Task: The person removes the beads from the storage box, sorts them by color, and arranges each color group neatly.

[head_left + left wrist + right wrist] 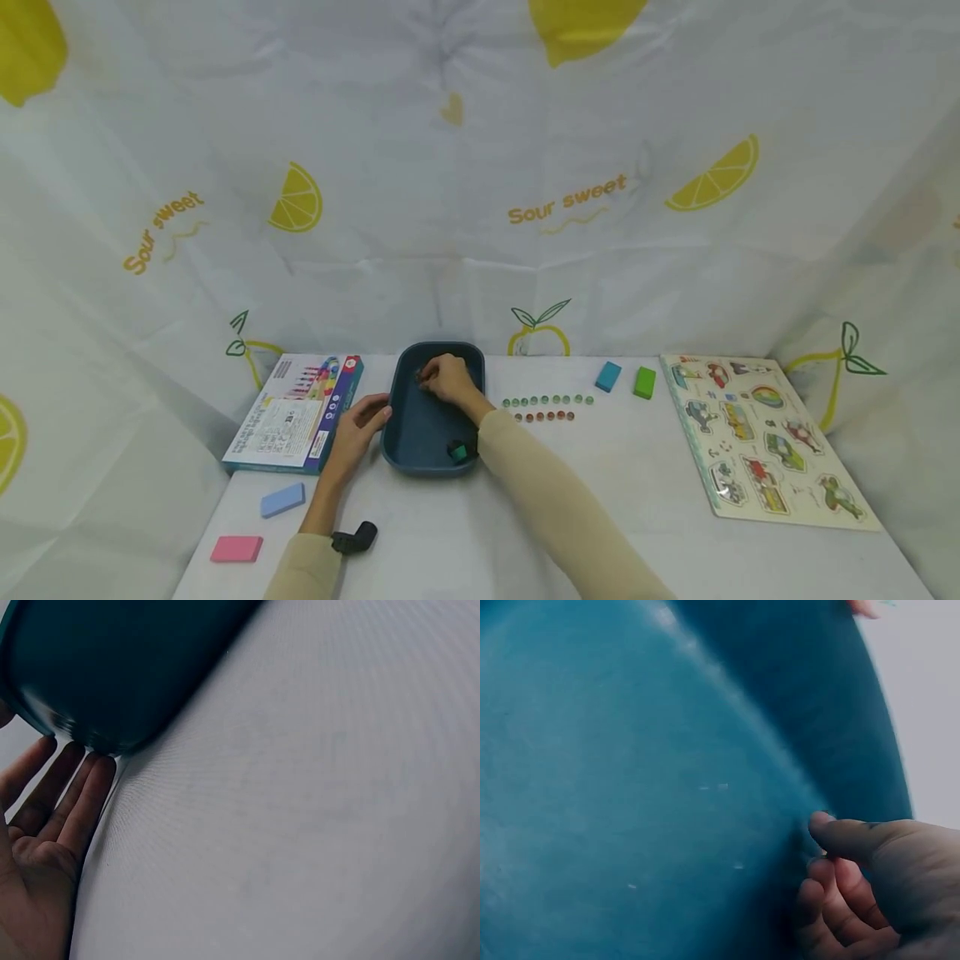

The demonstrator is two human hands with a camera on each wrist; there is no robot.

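A dark blue rectangular tray stands near the middle of the table, close to the curtain. My right hand reaches into its far left part, fingers bent. Thumb and forefinger pinch a tiny brownish bead, mostly hidden by the fingertips; in the right wrist view the hand is low beside the tray wall. My left hand rests against the tray's left side. In the left wrist view its fairly straight fingers touch the tray's outer wall.
Right of the tray lie a row of green beads and a row of brown beads. Blue and green blocks sit farther right, before a picture puzzle board. A flat box, a light-blue block and a pink block lie left.
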